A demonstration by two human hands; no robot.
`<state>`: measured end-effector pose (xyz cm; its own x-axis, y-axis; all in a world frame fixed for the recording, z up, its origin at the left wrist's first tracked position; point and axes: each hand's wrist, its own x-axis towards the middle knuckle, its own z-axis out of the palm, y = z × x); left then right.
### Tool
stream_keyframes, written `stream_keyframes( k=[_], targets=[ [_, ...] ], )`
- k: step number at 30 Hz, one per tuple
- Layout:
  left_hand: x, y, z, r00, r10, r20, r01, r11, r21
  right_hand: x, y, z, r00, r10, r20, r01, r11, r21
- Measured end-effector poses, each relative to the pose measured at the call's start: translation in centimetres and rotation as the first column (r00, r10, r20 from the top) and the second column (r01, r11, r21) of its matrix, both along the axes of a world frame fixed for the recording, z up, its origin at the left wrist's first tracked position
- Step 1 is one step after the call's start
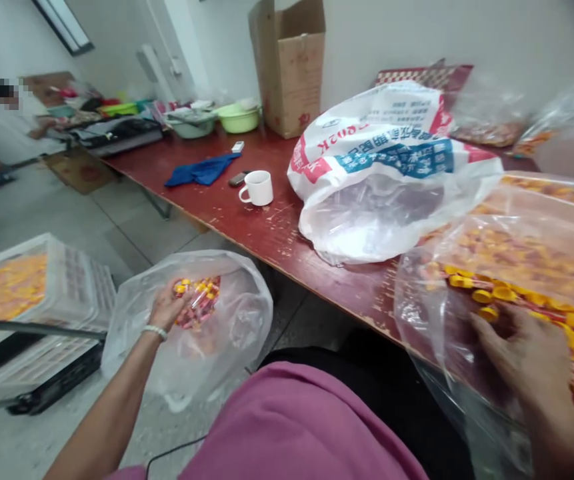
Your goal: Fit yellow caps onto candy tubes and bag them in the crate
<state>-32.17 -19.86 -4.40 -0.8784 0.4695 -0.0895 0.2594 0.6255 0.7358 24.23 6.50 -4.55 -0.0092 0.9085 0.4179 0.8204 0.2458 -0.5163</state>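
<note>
My left hand (pixel 167 308), with a pale band at the wrist, reaches into a clear plastic bag (pixel 244 267) standing low beside the table. Its bent fingers are at small yellow-and-red pieces (pixel 201 301) there; whether it grips any is hard to see. On the right, my right hand (pixel 527 353) lies at the mouth of a large clear bag (pixel 417 287) on the table. Its thumb is apart from the fingers, against many small pieces with yellow round caps (pixel 504 293). Some of its fingers are hidden among them.
A white printed sack (pixel 377 227) lies open on the red table (pixel 207 200). Near it are a white mug (pixel 259 188), a blue cloth (pixel 201 171), a carton (pixel 301 87) and basins (pixel 239 119). White crates (pixel 79 280) stand left. A person (pixel 21 130) is far left.
</note>
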Motion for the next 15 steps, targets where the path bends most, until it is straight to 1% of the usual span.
stream_keyframes(
  k=[1,3,5,7,8,9,10,11,12,13,14,15],
  targets=[
    [-0.2,0.1,-0.2,0.998,0.001,-0.057,-0.003,0.999,-0.038,0.2,0.3,-0.5,0.995,-0.013,0.1,0.013,1.0,0.006],
    [-0.1,0.8,0.0,0.983,-0.012,-0.183,-0.007,0.994,-0.107,0.3,0.6,-1.2,0.966,-0.05,0.253,0.048,0.999,0.016],
    [0.8,2.1,0.9,0.962,-0.036,-0.27,0.003,0.993,-0.122,0.2,0.7,-1.4,0.958,-0.07,0.278,0.067,0.998,0.02],
    [2.7,4.1,2.3,0.947,-0.072,-0.312,0.07,0.997,-0.017,-0.1,0.6,-1.2,0.958,-0.089,0.272,0.09,0.996,0.007],
    [4.1,5.4,3.2,0.933,-0.1,-0.345,0.13,0.989,0.067,-0.4,0.4,-1.0,0.958,-0.088,0.272,0.094,0.996,-0.007],
    [5.7,6.9,4.0,0.912,-0.137,-0.387,0.211,0.965,0.156,-0.6,0.3,-0.8,0.958,-0.082,0.275,0.091,0.996,-0.02],
    [7.5,8.5,4.8,0.882,-0.183,-0.433,0.308,0.921,0.238,-0.9,0.1,-0.5,0.956,-0.076,0.283,0.089,0.995,-0.034],
    [9.4,10.2,5.5,0.841,-0.24,-0.484,0.417,0.859,0.297,-1.1,0.0,-0.3,0.953,-0.076,0.292,0.093,0.995,-0.044],
    [11.4,12.1,6.0,0.785,-0.316,-0.534,0.532,0.785,0.318,-1.2,-0.1,-0.1,0.951,-0.085,0.298,0.106,0.993,-0.054],
    [13.4,14.1,6.4,0.707,-0.396,-0.586,0.645,0.701,0.305,-1.3,-0.2,0.1,0.948,-0.105,0.299,0.129,0.99,-0.062],
    [15.3,16.3,6.6,0.608,-0.479,-0.633,0.748,0.614,0.252,-1.3,-0.2,0.2,0.947,-0.126,0.297,0.155,0.985,-0.076],
    [17.0,18.5,6.7,0.499,-0.556,-0.665,0.826,0.537,0.17,-1.3,-0.3,0.3,0.946,-0.144,0.291,0.179,0.979,-0.097]
  ],
)
